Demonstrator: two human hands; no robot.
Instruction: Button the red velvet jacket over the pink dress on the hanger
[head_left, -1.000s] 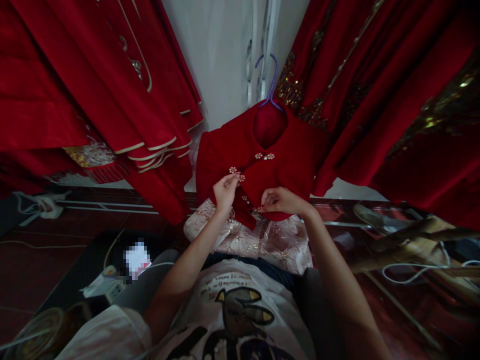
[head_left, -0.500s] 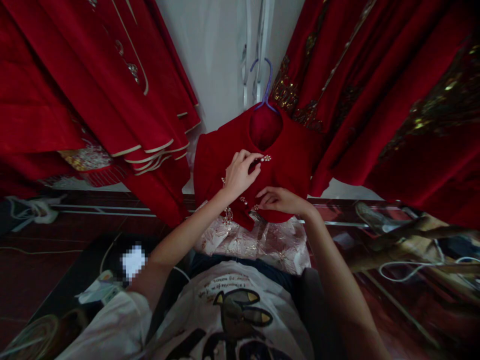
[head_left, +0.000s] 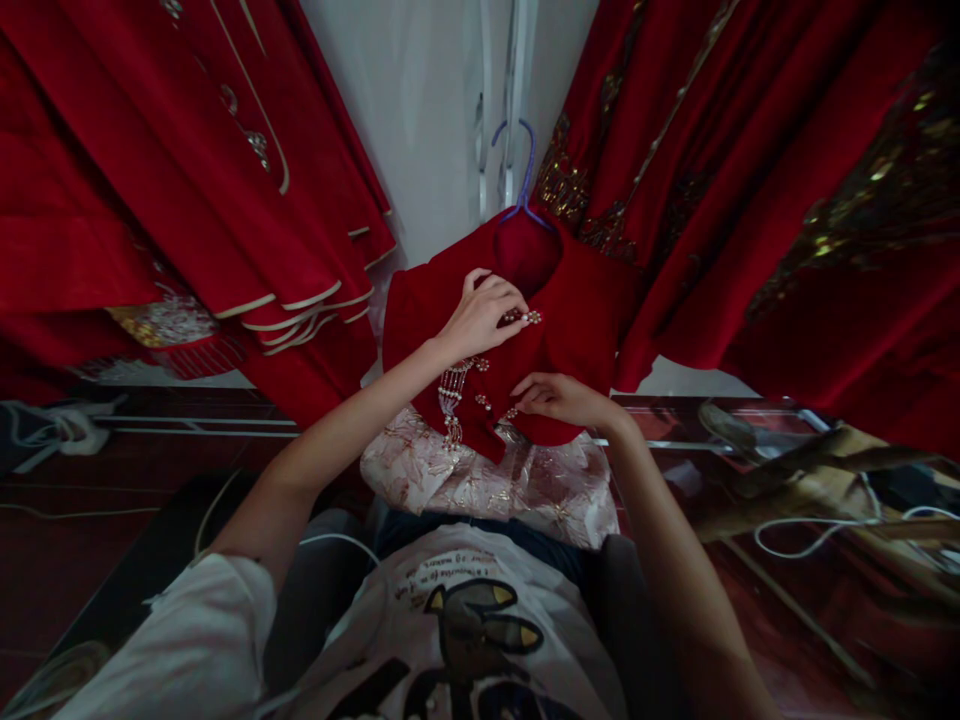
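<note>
A red garment (head_left: pixel 442 300) on a purple hanger (head_left: pixel 529 165) hangs in front of me. My left hand (head_left: pixel 486 315) is below the neckline, thumb and fingertips pinched at a small flower-shaped beaded ornament (head_left: pixel 534 317). Lower on the garment, the curled fingers of my right hand (head_left: pixel 559 400) meet at another beaded ornament (head_left: pixel 512 412) by the hem; the exact grip is hard to see. A beaded tassel (head_left: pixel 451 395) dangles on the left side, with a small beaded piece (head_left: pixel 483 402) nearby. Pale patterned fabric (head_left: pixel 487 490) lies under the hem across my lap.
Red garments with cream edging (head_left: pixel 255 230) hang at left. More red garments with gold sequins (head_left: pixel 817 240) hang at right. Behind is a white cabinet with a metal handle (head_left: pixel 481 150). Wooden pieces (head_left: pixel 787 485) and a white cable (head_left: pixel 806 525) lie at right on the floor.
My left hand has shifted a little and its forearm has swung left, uncovering the beaded tassel. My right hand has stayed almost still. The view has shifted slightly.
</note>
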